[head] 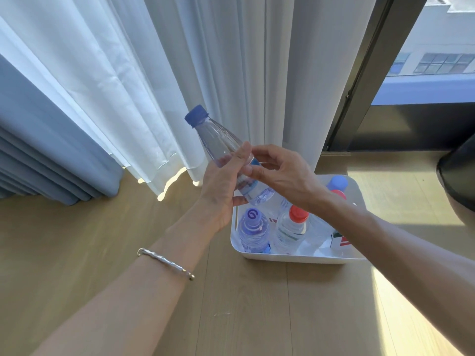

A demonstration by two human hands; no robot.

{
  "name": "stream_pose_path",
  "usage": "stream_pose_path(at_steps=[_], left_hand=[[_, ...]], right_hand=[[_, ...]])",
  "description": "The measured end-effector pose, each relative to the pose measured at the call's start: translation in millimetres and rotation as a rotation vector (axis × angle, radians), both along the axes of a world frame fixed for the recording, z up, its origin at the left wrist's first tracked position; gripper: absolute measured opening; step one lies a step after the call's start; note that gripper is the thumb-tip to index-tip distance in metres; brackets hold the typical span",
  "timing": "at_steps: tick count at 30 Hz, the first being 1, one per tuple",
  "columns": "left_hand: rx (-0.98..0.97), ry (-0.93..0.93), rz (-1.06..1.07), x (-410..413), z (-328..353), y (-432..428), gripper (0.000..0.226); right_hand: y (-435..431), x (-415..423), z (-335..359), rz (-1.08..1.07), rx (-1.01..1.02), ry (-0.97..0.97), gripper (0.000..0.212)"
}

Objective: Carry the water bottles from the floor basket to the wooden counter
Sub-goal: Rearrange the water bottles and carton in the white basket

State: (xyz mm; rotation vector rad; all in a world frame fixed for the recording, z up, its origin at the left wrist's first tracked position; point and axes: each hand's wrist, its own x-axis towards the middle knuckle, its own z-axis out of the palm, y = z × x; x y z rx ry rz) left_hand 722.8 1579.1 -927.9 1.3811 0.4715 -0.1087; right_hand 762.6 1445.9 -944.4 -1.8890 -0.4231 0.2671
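Both hands meet above the white basket [295,258], which stands on the wooden floor [102,253] before long white curtains [205,73]. Left hand [221,191] grips a clear water bottle [221,142] around its middle, fingers curled round it, in the air over the basket's left far corner. This bottle is tilted, its blue cap pointing up and to the left, with a blue label band low on the body. Right hand [280,176] is at the bottle's lower side, thumb and forefinger bent toward it; if they really pinch it, I cannot tell. The hands cover the middle of the bottle.

Inside the basket several bottles stand upright: a purple-capped bottle [253,227] at the near left, a red-capped bottle [298,215] beside it, and two more caps behind the right forearm, partly hidden. A dark object [457,176] is cut off at the right edge.
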Motion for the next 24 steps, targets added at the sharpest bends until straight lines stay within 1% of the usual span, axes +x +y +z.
stream_pose_path(at_steps=[1, 2, 5, 6, 9, 10, 11, 14, 15, 19, 20, 21, 22, 23, 24], left_hand=[[-0.001, -0.012, 0.005, 0.1, 1.4, 0.3, 0.044], [-0.002, -0.028, 0.005, 0.5, 2.4, 0.7, 0.042], [-0.015, -0.082, 0.016, 3.8, 6.0, 1.8, 0.036], [-0.023, -0.103, 0.03, 5.0, 7.7, 1.5, 0.034], [-0.068, -0.161, 0.096, 9.5, 11.8, -1.2, 0.029], [-0.083, -0.168, 0.115, 11.5, 12.7, -2.1, 0.029], [-0.094, -0.171, 0.125, 13.2, 13.5, -3.2, 0.028], [-0.086, -0.168, 0.15, 16.8, 14.9, -6.6, 0.032], [-0.08, -0.169, 0.158, 17.5, 15.0, -7.5, 0.036], [-0.025, -0.167, 0.154, 16.9, 13.0, -10.1, 0.054], [-0.013, -0.161, 0.138, 16.3, 11.8, -10.3, 0.053], [-0.009, -0.156, 0.122, 15.9, 11.0, -10.2, 0.046], [-0.01, -0.155, 0.112, 16.0, 10.1, -9.9, 0.034], [-0.015, -0.157, 0.099, 15.9, 10.1, -10.1, 0.022], [-0.015, -0.161, 0.091, 15.8, 9.9, -9.9, 0.016]], right_hand=[[0.8, -1.0, 1.6, -0.001, 0.032, 0.012, 0.062], [1.1, -1.2, 3.2, 0.0, 0.063, 0.023, 0.056], [4.1, 0.9, 5.0, -0.014, 0.14, 0.026, 0.022], [5.3, 1.5, 6.2, -0.043, 0.161, 0.011, 0.016], [8.7, 2.4, 9.2, -0.151, 0.194, -0.057, 0.007], [9.9, 2.1, 10.5, -0.172, 0.188, -0.078, 0.005], [11.3, 1.5, 12.2, -0.188, 0.179, -0.103, 0.008], [14.4, 0.9, 14.5, -0.213, 0.145, -0.185, 0.022], [14.9, 0.8, 15.4, -0.213, 0.128, -0.196, 0.023], [12.3, 1.4, 16.1, -0.224, 0.056, -0.172, 0.015], [10.9, 2.4, 15.6, -0.244, 0.041, -0.161, 0.017], [9.1, 4.2, 14.9, -0.266, 0.031, -0.151, 0.02], [7.2, 6.6, 14.5, -0.287, 0.029, -0.131, 0.022], [4.9, 8.9, 14.9, -0.302, 0.041, -0.099, 0.022], [2.8, 11.3, 15.6, -0.31, 0.067, -0.052, 0.02]])
